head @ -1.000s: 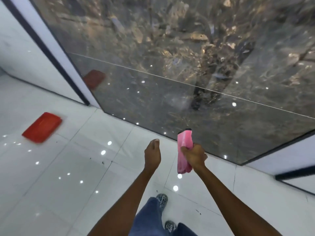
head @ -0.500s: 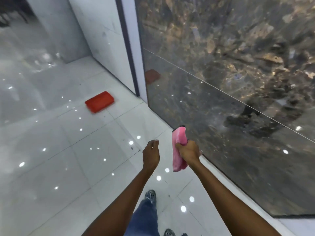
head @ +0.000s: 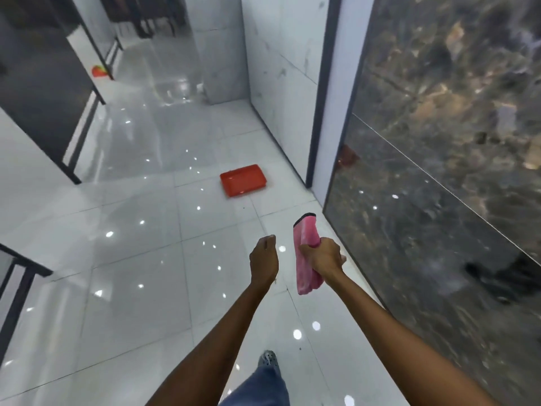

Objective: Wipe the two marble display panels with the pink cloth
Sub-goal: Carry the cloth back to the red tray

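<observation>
Beside the dark marble panel [head: 439,200], the right hand [head: 323,257] clutched the folded pink cloth [head: 307,253] clear of the stone; the left hand [head: 263,257] hung loosely curled, holding nothing. Wiping well would likely have meant opening the cloth flat and pressing it evenly on the panel.

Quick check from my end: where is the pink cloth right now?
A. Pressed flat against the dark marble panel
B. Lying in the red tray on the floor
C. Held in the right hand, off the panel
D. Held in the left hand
C: the right hand grips the folded pink cloth in the air over the floor tiles, apart from the dark marble panel; the left hand holds nothing.
</observation>
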`<state>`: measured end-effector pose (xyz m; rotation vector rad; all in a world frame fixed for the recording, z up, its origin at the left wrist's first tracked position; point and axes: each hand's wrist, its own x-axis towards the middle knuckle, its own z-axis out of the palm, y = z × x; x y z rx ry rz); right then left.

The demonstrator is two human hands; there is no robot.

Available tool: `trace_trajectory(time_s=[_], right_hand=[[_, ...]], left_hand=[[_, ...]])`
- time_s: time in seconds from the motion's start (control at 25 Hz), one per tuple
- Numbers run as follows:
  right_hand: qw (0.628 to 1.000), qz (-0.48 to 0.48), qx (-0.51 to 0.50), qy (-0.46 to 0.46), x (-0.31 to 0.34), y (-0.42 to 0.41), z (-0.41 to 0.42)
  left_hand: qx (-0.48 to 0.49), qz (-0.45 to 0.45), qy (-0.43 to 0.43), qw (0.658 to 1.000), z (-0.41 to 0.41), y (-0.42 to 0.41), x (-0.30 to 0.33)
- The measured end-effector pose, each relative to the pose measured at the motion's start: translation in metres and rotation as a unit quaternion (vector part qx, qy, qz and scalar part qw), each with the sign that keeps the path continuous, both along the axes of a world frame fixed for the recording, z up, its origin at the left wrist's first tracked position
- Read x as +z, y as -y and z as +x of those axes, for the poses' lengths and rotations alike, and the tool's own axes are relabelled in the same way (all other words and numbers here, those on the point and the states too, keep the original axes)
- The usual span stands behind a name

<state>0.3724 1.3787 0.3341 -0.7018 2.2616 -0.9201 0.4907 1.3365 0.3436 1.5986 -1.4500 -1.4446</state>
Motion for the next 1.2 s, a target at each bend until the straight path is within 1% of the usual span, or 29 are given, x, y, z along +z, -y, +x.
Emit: trace_trajectory(time_s=[0.12,0.32,0.44,0.68,0.8,1.0,1.2], right_hand=[[1.0,0.005,0.026,0.005,0.006,0.077,0.003],[0.998,0.017,0.062,0.025,0.01,0.192,0.008],[0.996,0.028,0.081,0.028,0.005,0.261,0.006],[0.993,0.03,0.107,0.048,-0.008,0.433,-0.026],[0.991,0.028,0.121,0.049,-0.008,0.515,-0.049],[0.989,0.027,0.136,0.054,-0.012,0.656,-0.078],[0.985,0.048,0.153,0.061,-0.037,0.788,-0.097]], left_hand=[[0.013,0.001,-0.002,1.0,0.004,0.067,0.009],[0.081,0.031,0.004,0.996,0.013,0.171,0.011],[0.104,0.04,0.001,0.994,0.009,0.232,0.008],[0.112,0.028,0.003,0.993,-0.027,0.398,-0.013],[0.121,0.038,0.025,0.992,-0.049,0.481,-0.013],[0.137,0.047,0.029,0.989,-0.08,0.62,-0.015],[0.146,0.071,0.037,0.986,-0.105,0.752,-0.036]])
